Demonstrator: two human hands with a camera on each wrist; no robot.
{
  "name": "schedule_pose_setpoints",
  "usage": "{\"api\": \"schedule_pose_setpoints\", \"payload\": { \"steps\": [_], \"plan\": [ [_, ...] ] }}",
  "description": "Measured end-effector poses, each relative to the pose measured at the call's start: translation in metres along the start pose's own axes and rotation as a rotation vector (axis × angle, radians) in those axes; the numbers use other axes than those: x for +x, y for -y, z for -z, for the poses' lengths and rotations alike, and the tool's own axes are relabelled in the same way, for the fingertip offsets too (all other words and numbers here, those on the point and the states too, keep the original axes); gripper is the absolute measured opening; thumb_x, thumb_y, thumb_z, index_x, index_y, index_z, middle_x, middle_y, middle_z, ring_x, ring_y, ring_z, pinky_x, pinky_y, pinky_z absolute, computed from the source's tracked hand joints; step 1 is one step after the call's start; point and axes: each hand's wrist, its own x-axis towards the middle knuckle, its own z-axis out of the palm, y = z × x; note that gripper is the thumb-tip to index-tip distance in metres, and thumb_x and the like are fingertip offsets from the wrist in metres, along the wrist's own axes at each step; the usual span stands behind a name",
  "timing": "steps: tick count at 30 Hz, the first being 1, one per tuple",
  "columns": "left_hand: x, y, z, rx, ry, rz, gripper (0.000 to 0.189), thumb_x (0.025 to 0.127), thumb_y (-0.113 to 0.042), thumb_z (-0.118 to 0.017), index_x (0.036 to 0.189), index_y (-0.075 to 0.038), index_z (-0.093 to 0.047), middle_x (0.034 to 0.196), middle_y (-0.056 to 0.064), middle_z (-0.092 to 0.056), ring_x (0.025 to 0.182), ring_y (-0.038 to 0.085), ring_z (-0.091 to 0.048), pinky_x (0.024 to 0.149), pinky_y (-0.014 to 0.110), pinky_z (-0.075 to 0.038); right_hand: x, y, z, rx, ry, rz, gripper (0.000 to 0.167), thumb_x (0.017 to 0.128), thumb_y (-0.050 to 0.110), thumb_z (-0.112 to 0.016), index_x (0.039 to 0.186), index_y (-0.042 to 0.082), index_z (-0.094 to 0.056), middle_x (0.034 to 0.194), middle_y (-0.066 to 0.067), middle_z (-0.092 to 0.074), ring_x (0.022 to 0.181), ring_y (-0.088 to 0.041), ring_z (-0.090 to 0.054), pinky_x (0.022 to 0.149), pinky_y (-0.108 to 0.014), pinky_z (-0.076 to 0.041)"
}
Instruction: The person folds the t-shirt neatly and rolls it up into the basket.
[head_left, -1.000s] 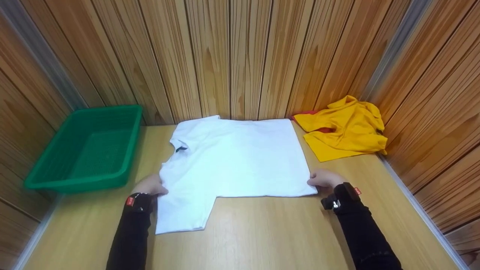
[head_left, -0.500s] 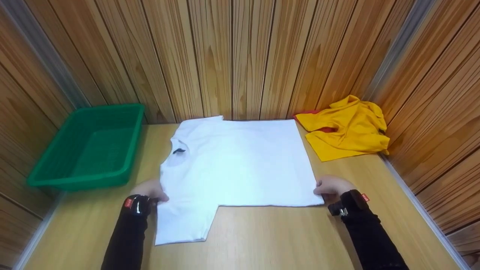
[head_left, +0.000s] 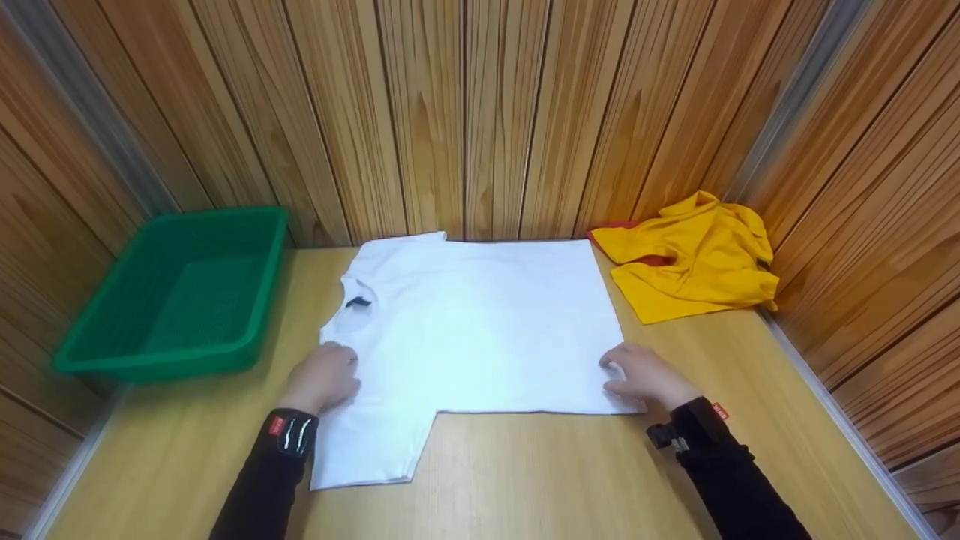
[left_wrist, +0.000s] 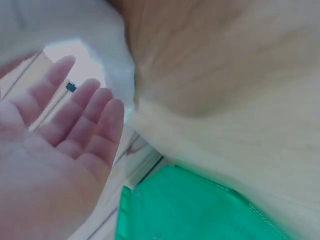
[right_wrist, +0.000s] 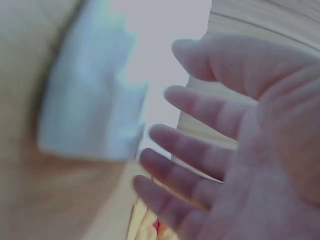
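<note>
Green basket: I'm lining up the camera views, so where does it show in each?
Head: the green basket is at the left.
Left wrist: bottom centre, cut off by the lower edge.
Right wrist: not in it.
Shared landmark: the white shirt, in all three.

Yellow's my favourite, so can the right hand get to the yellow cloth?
Probably yes: the right hand looks open and empty, and nothing seems to stand between it and the yellow cloth.

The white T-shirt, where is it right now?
In the head view, the white T-shirt lies spread on the table, between the green plastic basket at left and the crumpled yellow garment at right.
</note>
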Motion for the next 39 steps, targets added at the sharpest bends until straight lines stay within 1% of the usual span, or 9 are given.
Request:
{"api": "schedule_pose_setpoints", "payload": {
  "steps": [3,6,9,12,19,26,33,36,39],
  "plan": [
    [-0.002,-0.006,-0.003,0.051,0.037,-0.028,0.04,0.088,-0.018,-0.069,0.121,0.004,-0.063,0.122,0.025,-0.059,0.114,0.042,-0.055,0.099,0.056,-0.042,0.001,0.003,-0.002,-0.003,0.026,-0.004,0.046,0.086,0.024,-0.075,0.125,0.003,-0.063,0.131,-0.021,-0.056,0.115,-0.036,-0.051,0.104,-0.057,-0.037],
    [-0.002,-0.008,-0.004,0.059,0.071,-0.015,0.051,0.092,-0.02,-0.067,0.135,0.004,-0.055,0.138,0.029,-0.05,0.13,0.046,-0.043,0.108,0.058,-0.032,0.004,0.005,-0.003,0.001,0.043,-0.011,0.053,0.086,0.026,-0.076,0.13,0.001,-0.06,0.139,-0.024,-0.051,0.125,-0.04,-0.046,0.107,-0.059,-0.033],
    [-0.001,-0.008,-0.004,0.055,0.087,-0.004,0.053,0.096,-0.022,-0.062,0.14,0.004,-0.049,0.145,0.029,-0.043,0.137,0.046,-0.034,0.111,0.058,-0.026,0.011,0.006,-0.003,0.005,0.065,-0.013,0.06,0.087,0.028,-0.075,0.136,0.0,-0.056,0.146,-0.027,-0.042,0.133,-0.043,-0.039,0.11,-0.06,-0.028],
    [0.005,-0.006,-0.004,0.046,0.075,0.004,0.053,0.097,-0.023,-0.06,0.141,0.005,-0.048,0.147,0.03,-0.04,0.138,0.047,-0.032,0.112,0.059,-0.025,0.021,0.007,-0.003,0.01,0.07,-0.033,0.063,0.088,0.029,-0.074,0.141,0.002,-0.052,0.152,-0.026,-0.036,0.137,-0.043,-0.034,0.112,-0.06,-0.025],
    [0.023,0.001,-0.005,0.029,0.065,0.028,0.051,0.097,-0.024,-0.059,0.139,0.004,-0.051,0.146,0.033,-0.038,0.134,0.049,-0.036,0.108,0.061,-0.03,0.041,0.004,-0.006,-0.028,0.041,-0.02,0.065,0.09,0.027,-0.071,0.144,0.001,-0.047,0.154,-0.026,-0.032,0.14,-0.044,-0.029,0.112,-0.059,-0.023],
    [0.026,-0.001,-0.004,-0.011,0.067,0.056,0.051,0.099,-0.022,-0.057,0.142,0.004,-0.048,0.149,0.031,-0.037,0.138,0.047,-0.031,0.112,0.06,-0.024,0.042,0.0,-0.007,0.007,0.041,-0.028,0.066,0.092,0.029,-0.069,0.148,0.005,-0.044,0.157,-0.022,-0.027,0.143,-0.041,-0.026,0.114,-0.059,-0.021],
    [0.011,-0.006,-0.001,-0.065,0.024,0.015,0.044,0.098,-0.016,-0.058,0.135,0.006,-0.053,0.137,0.028,-0.052,0.131,0.046,-0.042,0.109,0.058,-0.03,0.028,-0.005,-0.008,0.065,-0.009,0.006,0.067,0.093,0.031,-0.069,0.15,0.009,-0.041,0.158,-0.02,-0.028,0.143,-0.039,-0.027,0.113,-0.06,-0.021],
    [-0.002,-0.009,0.002,-0.112,0.004,0.026,0.045,0.098,-0.017,-0.06,0.137,0.004,-0.053,0.138,0.025,-0.053,0.131,0.043,-0.044,0.108,0.057,-0.032,0.018,-0.007,-0.007,0.064,-0.067,0.056,0.062,0.092,0.029,-0.07,0.145,0.006,-0.048,0.153,-0.021,-0.036,0.139,-0.04,-0.033,0.112,-0.059,-0.024],
    [-0.017,-0.009,0.003,-0.147,-0.042,0.013,0.042,0.096,-0.016,-0.064,0.133,0.003,-0.057,0.132,0.023,-0.058,0.127,0.041,-0.049,0.106,0.057,-0.036,0.008,-0.009,-0.007,0.054,-0.116,0.075,0.051,0.09,0.025,-0.073,0.135,0.006,-0.057,0.14,-0.019,-0.051,0.126,-0.036,-0.046,0.108,-0.057,-0.033]
  ]
}}
